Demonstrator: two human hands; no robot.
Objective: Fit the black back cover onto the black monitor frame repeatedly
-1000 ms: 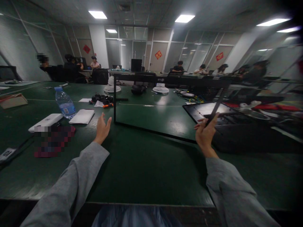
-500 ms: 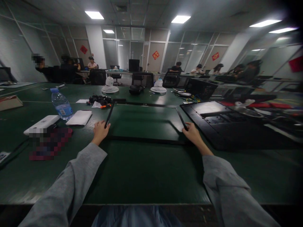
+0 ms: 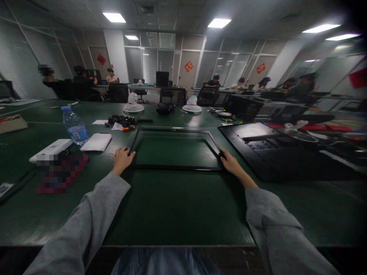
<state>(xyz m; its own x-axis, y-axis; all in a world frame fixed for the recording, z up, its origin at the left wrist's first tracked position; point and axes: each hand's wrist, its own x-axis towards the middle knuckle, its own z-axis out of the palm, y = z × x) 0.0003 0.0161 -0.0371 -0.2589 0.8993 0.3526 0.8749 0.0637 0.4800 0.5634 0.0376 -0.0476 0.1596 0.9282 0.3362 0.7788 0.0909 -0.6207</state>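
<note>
The left hand and right hand are grasping opposite sides of the black frame, which is lying on or just above the surface (contact is staying unclear); the dark panel is resting apart, unjoined.

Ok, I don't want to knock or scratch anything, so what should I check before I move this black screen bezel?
1. Left hand on the black screen bezel: ok, fingers at its left side.
2. Right hand on the bezel: ok, fingers at its right side.
3. Bezel clear of the large black panel to its right: ok, a strip of green table shows between them.
4. Water bottle capped and away from the bezel: ok, blue cap on, beyond the left hand.
5. Bezel flat on the table along every side: cannot tell.
6. Bezel free of fine cracks: cannot tell.
</note>
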